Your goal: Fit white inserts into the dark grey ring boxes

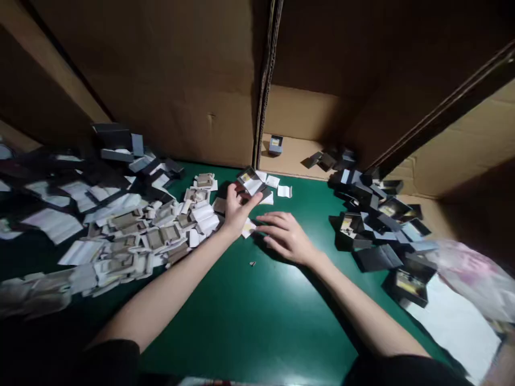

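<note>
My left hand point(237, 209) is closed on a small black box point(250, 181), tilted, with something white and yellowish inside it. Fingers outstretched, my right hand point(287, 236) hovers over or rests on the green table point(257, 316); I cannot tell which. By its fingertips lies a small white-and-yellow card point(248, 228). Just beyond the held box are a few white paper pieces point(272, 181). Left of my left hand spreads a heap of folded white-and-grey card inserts point(161, 236).
Dark boxes with papers point(116, 150) pile up at the left. More open black boxes point(378, 214) crowd the right, near a plastic bag point(475, 273) and a white sheet point(454, 327). Cardboard walls point(181, 86) stand behind. One small box point(276, 145) sits on the cardboard floor.
</note>
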`<state>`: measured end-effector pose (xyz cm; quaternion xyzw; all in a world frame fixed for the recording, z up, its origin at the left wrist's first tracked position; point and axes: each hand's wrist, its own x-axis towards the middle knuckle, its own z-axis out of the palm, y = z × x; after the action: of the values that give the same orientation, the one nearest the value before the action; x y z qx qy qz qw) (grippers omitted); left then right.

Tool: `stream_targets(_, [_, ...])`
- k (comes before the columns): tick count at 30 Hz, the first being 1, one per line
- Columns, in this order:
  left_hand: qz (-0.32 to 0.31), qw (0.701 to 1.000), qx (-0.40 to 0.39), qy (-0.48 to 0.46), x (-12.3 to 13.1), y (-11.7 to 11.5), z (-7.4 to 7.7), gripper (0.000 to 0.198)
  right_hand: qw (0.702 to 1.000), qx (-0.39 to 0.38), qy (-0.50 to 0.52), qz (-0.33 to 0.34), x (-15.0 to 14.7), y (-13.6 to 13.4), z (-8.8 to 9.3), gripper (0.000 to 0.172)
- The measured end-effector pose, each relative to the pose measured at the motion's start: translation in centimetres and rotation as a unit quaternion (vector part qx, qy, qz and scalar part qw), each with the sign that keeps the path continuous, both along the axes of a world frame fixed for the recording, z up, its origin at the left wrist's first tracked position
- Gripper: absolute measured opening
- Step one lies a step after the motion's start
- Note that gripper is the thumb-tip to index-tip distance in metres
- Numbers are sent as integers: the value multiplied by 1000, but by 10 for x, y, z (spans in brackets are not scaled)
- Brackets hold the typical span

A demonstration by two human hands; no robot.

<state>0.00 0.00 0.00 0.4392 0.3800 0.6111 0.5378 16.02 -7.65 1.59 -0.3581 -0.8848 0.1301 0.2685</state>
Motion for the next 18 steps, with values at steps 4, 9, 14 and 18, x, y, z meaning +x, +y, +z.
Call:
stream_targets(4, [-7,1000,-14,-20,-1,1,4,58,997,-22,-47,53,-15,-8,4,34])
stream_targets(9, [-2,1000,0,-9,-7,0,9,57,999,-28,-16,18,-11,-6,1,24])
stream_targets(14, [-32,992,85,86,-8,-5,5,64,999,-26,40,-4,-1,-3,1,19])
stream_targets(18, [-86,982,81,145,-6,-6,-3,73,998,2,67,-22,6,0,0,16])
